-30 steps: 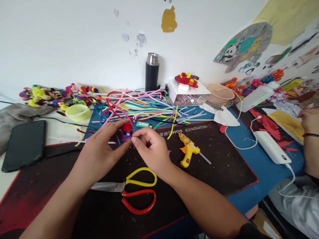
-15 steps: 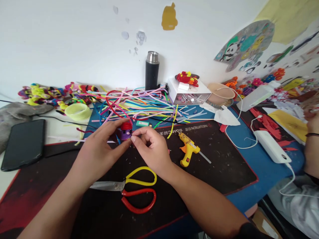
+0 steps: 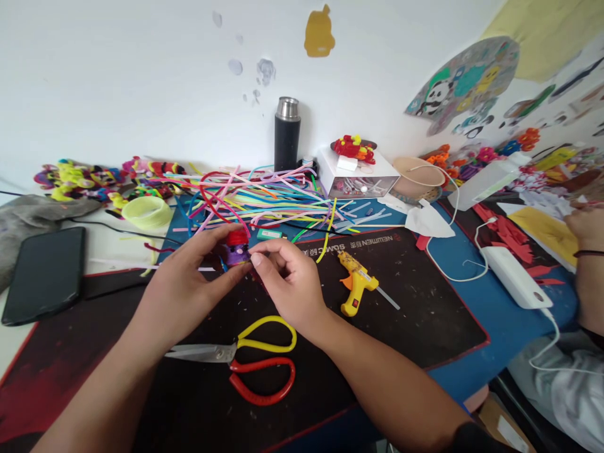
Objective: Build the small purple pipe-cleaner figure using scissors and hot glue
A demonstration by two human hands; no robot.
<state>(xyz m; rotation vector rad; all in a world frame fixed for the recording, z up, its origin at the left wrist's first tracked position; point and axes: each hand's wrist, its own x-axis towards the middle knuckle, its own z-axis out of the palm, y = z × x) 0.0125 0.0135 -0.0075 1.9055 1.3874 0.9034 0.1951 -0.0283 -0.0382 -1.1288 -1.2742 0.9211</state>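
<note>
A small pipe-cleaner figure (image 3: 236, 253), red on top and purple below with small dark spots, sits between the thumb and fingers of my left hand (image 3: 182, 286). My right hand (image 3: 290, 280) is closed in a pinch at the figure's right side. Whatever is between those fingertips is too small to make out. A short dark reddish strand shows just under the right fingers. Below both hands, scissors (image 3: 232, 353) with one yellow and one red handle lie on the dark mat (image 3: 406, 340). To the right lies a yellow glue gun (image 3: 357, 286) with a glue stick in its back.
Many coloured pipe cleaners (image 3: 264, 198) are heaped behind my hands. A black flask (image 3: 287, 135) and white drawer box (image 3: 358, 173) stand at the wall. At left lies a phone (image 3: 44, 274); a white power bank (image 3: 514, 277) lies right, near another person's arm (image 3: 589, 264).
The figure has shifted and turned slightly in my left hand. My right fingers have moved a little, and a dark reddish strand now shows beneath them. The surroundings are unchanged.
</note>
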